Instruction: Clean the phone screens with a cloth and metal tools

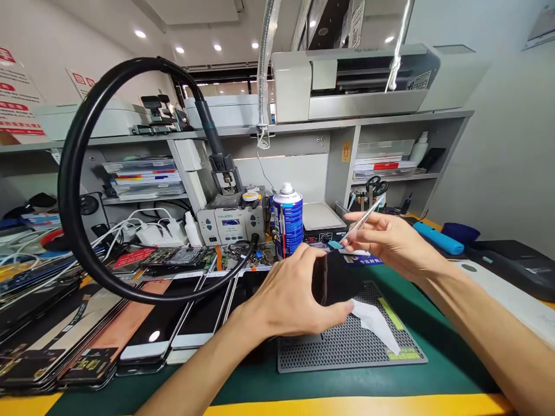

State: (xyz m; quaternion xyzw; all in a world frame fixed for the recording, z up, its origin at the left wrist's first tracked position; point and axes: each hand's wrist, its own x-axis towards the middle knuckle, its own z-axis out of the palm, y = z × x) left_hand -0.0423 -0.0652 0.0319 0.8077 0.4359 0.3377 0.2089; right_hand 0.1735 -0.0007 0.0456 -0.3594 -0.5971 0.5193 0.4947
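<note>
Black, the slab (342, 280) my left hand (297, 292) grips above the mat (347, 349) seems light, stiff and slick; I'd hold its edges. My right hand (390, 237) pinches a slim tool (369, 211).

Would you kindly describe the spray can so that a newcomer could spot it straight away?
Find the gray shelving behind the green work surface. In front of that shelving, just right of the gray control box, stands the spray can. Its upright, round, blue body and white top set it apart from that boxy gray neighbour.
</note>
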